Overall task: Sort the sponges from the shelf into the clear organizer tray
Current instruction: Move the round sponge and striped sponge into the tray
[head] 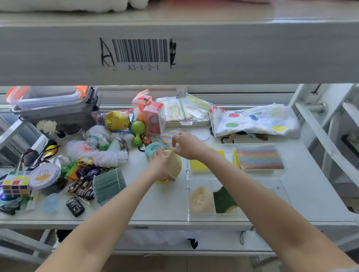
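My left hand (161, 164) grips a yellow mesh-covered sponge (175, 165) just left of the clear organizer tray (282, 176). My right hand (187, 145) pinches at the top of that same sponge. Inside the tray lie a yellow sponge (199, 164), a rainbow-striped sponge (259, 157), a beige loofah-like sponge (200, 200) and a green-and-yellow sponge (225, 202). Another rainbow sponge (169, 137) lies on the shelf behind my hands.
A teal ring (152, 149) sits by my left hand. The left of the shelf is crowded with toy cars (80, 188), a puzzle cube (16, 184), white yarn (101, 155) and stacked bins (56, 109). A dotted cloth (256, 121) lies at the right rear. An upper shelf beam (165, 48) overhangs.
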A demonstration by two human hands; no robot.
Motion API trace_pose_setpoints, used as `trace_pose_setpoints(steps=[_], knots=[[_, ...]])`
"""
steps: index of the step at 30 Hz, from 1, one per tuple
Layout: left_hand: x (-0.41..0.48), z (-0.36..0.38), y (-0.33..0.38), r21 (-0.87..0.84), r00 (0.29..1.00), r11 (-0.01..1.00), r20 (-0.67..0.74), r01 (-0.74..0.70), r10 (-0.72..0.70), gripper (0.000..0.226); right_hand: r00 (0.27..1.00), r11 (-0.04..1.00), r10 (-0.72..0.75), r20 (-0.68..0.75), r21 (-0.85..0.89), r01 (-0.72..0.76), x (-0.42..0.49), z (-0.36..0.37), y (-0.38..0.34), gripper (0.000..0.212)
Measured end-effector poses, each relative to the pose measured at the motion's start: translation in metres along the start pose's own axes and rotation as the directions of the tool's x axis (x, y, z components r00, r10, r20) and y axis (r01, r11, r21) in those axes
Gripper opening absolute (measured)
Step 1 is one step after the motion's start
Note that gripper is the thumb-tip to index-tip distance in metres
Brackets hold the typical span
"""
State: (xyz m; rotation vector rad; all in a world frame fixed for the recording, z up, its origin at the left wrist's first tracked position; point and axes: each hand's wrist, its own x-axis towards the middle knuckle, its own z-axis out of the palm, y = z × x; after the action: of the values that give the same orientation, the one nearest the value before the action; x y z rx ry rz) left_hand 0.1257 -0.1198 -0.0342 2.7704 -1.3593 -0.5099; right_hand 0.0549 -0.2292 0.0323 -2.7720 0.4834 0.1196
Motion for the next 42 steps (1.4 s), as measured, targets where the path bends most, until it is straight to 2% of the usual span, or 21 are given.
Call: trace_pose_setpoints(steps=[4, 8, 11, 16, 21, 25, 31, 37, 42], knots=[[-0.020, -0.006, -0.020, -0.046, 1.000, 0.999, -0.006, 0.008, -0.008, 0.105, 1.000, 0.998, 0.016, 0.006, -0.056, -0.016, 0.031, 0.004, -0.006, 0.030], [-0.030, -0.010, -0.034, -0.059, 0.999, 0.998, -0.013, 0.035, -0.035, 0.099, 0.992, 0.990, 0.042, 0.117, -0.139, -0.026, 0.060, 0.022, -0.014, 0.034], [-0.028, -0.013, -0.031, -0.055, 0.999, 0.998, 0.001, 0.043, -0.043, 0.096, 0.978, 0.988, 0.085, 0.193, -0.143, -0.057, 0.077, 0.038, -0.009, 0.053], [-0.023, -0.013, -0.032, -0.044, 0.999, 0.998, 0.005, 0.035, -0.035, 0.098, 0.963, 0.975, 0.177, 0.204, -0.169, -0.143, 0.093, 0.059, 0.002, 0.077], [-0.021, -0.012, -0.038, -0.043, 0.999, 0.998, -0.008, 0.034, -0.035, 0.101, 0.975, 0.970, 0.185, 0.124, -0.181, -0.161, 0.102, 0.074, 0.001, 0.070], [-0.022, -0.018, -0.039, -0.062, 0.999, 0.998, -0.015, 0.027, -0.028, 0.102, 0.993, 0.972, 0.090, 0.081, -0.224, -0.070, 0.104, 0.072, 0.001, 0.050], [-0.024, -0.025, -0.039, -0.066, 0.999, 0.997, -0.019, 0.029, -0.030, 0.103, 0.996, 0.984, -0.010, -0.085, -0.176, -0.005, 0.095, 0.057, -0.001, 0.028], [-0.029, -0.035, -0.030, -0.106, 0.999, 0.994, -0.035, 0.025, -0.029, 0.099, 0.960, 0.987, -0.124, -0.252, -0.131, 0.093, 0.063, 0.023, -0.007, 0.040], [-0.033, -0.053, -0.014, -0.120, 0.998, 0.993, -0.063, 0.015, -0.023, 0.098, 0.966, 0.991, -0.119, -0.228, 0.027, 0.129, 0.014, -0.017, 0.015, 0.038]])
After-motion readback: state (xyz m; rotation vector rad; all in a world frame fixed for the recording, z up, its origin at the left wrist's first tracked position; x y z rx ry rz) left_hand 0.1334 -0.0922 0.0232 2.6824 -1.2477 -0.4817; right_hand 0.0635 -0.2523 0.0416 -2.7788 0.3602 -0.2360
